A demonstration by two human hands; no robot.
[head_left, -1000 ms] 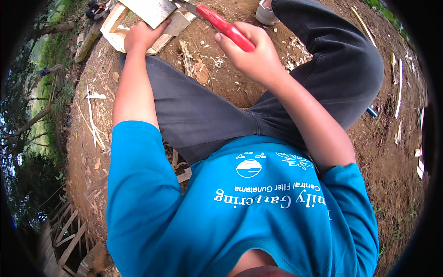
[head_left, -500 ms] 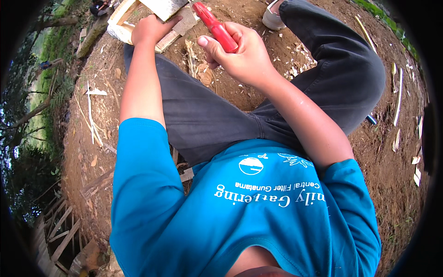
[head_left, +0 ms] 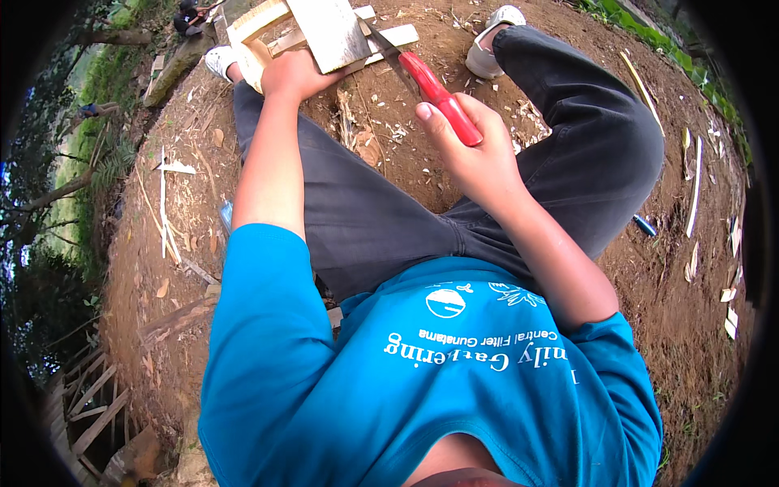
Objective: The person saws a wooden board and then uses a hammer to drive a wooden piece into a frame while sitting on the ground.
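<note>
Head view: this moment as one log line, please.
left hand: against pale board, grip unclear | right hand: holds red-handled saw | blade: beside board, contact unclear | wooden frame: beside left hand

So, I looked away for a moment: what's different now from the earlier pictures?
The right hand, fingers around a dark-bladed tool with a curved red handle, has moved rightward and back toward the body. The small flat grey-brown piece beside the pale rectangular board no longer shows there. The view has shifted, revealing more at the top. Unchanged: the left hand at the board, the tool in the right hand.
</note>
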